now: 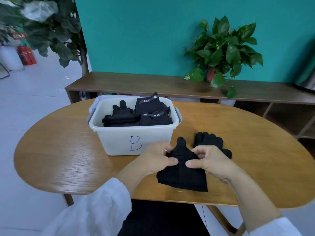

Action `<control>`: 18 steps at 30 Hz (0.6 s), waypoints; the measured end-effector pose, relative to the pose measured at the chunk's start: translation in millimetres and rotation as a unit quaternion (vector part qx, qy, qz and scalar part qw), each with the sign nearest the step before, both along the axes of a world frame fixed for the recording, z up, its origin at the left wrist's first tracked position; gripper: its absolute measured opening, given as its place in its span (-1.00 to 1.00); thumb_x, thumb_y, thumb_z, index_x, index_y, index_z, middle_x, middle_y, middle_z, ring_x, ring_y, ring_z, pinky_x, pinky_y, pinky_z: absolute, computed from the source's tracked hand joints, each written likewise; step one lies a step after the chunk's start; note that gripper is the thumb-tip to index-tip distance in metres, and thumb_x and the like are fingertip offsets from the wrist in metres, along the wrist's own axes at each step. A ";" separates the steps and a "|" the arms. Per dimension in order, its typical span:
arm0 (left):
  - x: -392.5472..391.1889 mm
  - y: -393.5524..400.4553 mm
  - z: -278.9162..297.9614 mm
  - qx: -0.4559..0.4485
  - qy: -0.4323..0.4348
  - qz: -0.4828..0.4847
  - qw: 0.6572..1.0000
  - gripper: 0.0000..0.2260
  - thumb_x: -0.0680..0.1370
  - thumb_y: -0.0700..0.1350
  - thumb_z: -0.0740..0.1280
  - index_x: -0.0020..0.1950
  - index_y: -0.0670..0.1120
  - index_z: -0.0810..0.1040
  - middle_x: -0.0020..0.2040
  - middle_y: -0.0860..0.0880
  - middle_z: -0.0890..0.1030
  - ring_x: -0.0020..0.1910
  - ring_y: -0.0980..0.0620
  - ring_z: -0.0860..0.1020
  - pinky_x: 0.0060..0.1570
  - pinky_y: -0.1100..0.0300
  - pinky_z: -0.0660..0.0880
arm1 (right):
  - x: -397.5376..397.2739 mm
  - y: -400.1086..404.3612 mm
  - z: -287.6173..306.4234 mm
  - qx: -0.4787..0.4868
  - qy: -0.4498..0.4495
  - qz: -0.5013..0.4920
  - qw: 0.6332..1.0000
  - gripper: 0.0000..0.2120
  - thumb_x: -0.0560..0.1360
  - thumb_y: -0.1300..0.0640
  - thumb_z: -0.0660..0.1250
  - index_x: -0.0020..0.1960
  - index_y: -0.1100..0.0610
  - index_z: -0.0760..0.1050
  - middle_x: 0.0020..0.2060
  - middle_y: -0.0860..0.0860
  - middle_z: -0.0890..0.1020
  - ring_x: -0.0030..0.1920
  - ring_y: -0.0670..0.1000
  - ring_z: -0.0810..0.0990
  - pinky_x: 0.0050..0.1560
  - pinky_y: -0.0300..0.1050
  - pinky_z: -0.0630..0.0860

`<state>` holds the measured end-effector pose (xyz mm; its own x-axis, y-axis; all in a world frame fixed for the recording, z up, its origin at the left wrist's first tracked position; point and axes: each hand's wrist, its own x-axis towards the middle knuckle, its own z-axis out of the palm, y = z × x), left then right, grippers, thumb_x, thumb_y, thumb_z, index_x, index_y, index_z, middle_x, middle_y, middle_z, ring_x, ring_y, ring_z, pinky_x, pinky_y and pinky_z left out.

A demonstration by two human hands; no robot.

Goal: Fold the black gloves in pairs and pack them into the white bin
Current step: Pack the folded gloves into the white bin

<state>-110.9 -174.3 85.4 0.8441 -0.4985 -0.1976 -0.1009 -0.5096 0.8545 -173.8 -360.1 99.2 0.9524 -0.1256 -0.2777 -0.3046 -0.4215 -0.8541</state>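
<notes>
On the table (pixel 68 159), hands pinch a glove (pixel 182 174) pointing away.

Soft, even daylight fills the scene, brightest over the pale floor (pixel 34 103) at the left. The oval wooden table (pixel 68 159) carries a broad glossy sheen on its left half; shadows are faint. Wide-angle distortion bows the table edge and the long wooden shelf (pixel 136 82). The big-leaved plant (pixel 42 23) at upper left is blurred.
</notes>
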 end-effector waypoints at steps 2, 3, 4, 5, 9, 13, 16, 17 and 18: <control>-0.2 -2.5 30.1 -0.023 -0.024 -0.014 0.999 -0.78 0.50 -0.17 0.44 0.14 -0.08 0.60 -0.03 -0.05 0.65 0.00 -0.03 0.62 0.11 0.05 0.57 | -2.5 -2.2 31.6 0.003 -0.026 0.007 1.000 -0.85 0.38 0.26 0.53 -0.08 0.13 0.63 -0.14 0.09 0.70 -0.10 0.05 0.69 -0.09 -0.06 0.61; 1.8 -1.6 46.2 -0.033 -0.036 -0.017 0.999 -0.81 0.51 -0.20 0.44 0.11 -0.10 0.61 -0.05 -0.08 0.66 -0.02 -0.04 0.64 0.08 0.07 0.58 | -1.2 -1.1 47.9 0.005 -0.039 0.012 0.999 -0.85 0.39 0.28 0.52 -0.07 0.15 0.62 -0.14 0.10 0.70 -0.13 0.06 0.69 -0.15 -0.10 0.59; 4.5 1.2 62.6 -0.042 -0.048 -0.014 0.998 -0.84 0.51 -0.21 0.43 0.08 -0.12 0.61 -0.05 -0.12 0.67 -0.03 -0.07 0.65 0.07 0.06 0.59 | 2.2 1.5 63.8 0.003 -0.053 0.017 0.998 -0.86 0.40 0.28 0.51 -0.07 0.16 0.62 -0.15 0.12 0.70 -0.16 0.05 0.69 -0.22 -0.13 0.57; 8.3 5.2 78.1 -0.047 -0.059 -0.007 0.997 -0.86 0.50 -0.22 0.44 0.05 -0.12 0.61 -0.05 -0.15 0.67 -0.03 -0.10 0.66 0.08 0.02 0.59 | 8.4 5.0 78.5 -0.003 -0.068 0.021 0.997 -0.87 0.41 0.29 0.50 -0.07 0.17 0.61 -0.16 0.13 0.69 -0.19 0.05 0.68 -0.25 -0.14 0.56; 31.0 32.4 126.9 -0.047 -0.100 0.038 0.993 -0.87 0.51 -0.24 0.44 0.05 -0.16 0.61 -0.12 -0.14 0.67 -0.05 -0.13 0.66 0.10 -0.05 0.58 | 50.3 30.6 122.2 -0.024 -0.115 0.050 0.992 -0.89 0.42 0.29 0.48 -0.09 0.19 0.58 -0.17 0.15 0.65 -0.20 0.08 0.63 -0.17 -0.03 0.53; 64.0 73.1 157.2 -0.036 -0.120 0.084 0.989 -0.83 0.51 -0.22 0.45 0.09 -0.15 0.63 -0.10 -0.10 0.69 -0.07 -0.09 0.66 0.10 -0.04 0.59 | 105.2 66.4 150.1 -0.045 -0.144 0.094 0.984 -0.87 0.41 0.27 0.50 -0.09 0.19 0.59 -0.23 0.06 0.64 -0.32 -0.03 0.58 -0.41 -0.25 0.45; 93.5 101.6 172.6 -0.021 -0.128 0.119 0.984 -0.77 0.51 -0.19 0.46 0.15 -0.14 0.61 -0.04 -0.10 0.68 -0.04 -0.07 0.66 0.06 0.06 0.59 | 146.6 94.8 160.8 -0.026 -0.157 0.110 0.981 -0.79 0.35 0.27 0.54 -0.06 0.23 0.59 -0.22 0.12 0.66 -0.19 0.12 0.63 -0.16 0.07 0.59; 104.6 109.8 175.0 -0.020 -0.128 0.134 0.983 -0.74 0.50 -0.19 0.46 0.19 -0.14 0.60 -0.01 -0.11 0.67 -0.02 -0.07 0.65 0.09 0.04 0.58 | 159.6 103.5 162.2 -0.018 -0.160 0.109 0.981 -0.79 0.34 0.27 0.54 -0.07 0.22 0.58 -0.24 0.13 0.65 -0.20 0.13 0.64 -0.19 0.08 0.60; 114.9 116.9 176.1 -0.018 -0.126 0.145 0.981 -0.71 0.50 -0.19 0.47 0.20 -0.14 0.59 0.02 -0.12 0.67 0.00 -0.08 0.65 0.12 0.01 0.57 | 170.2 112.2 163.1 -0.015 -0.162 0.110 0.980 -0.80 0.36 0.28 0.53 -0.08 0.20 0.57 -0.27 0.10 0.64 -0.27 0.08 0.63 -0.30 -0.04 0.57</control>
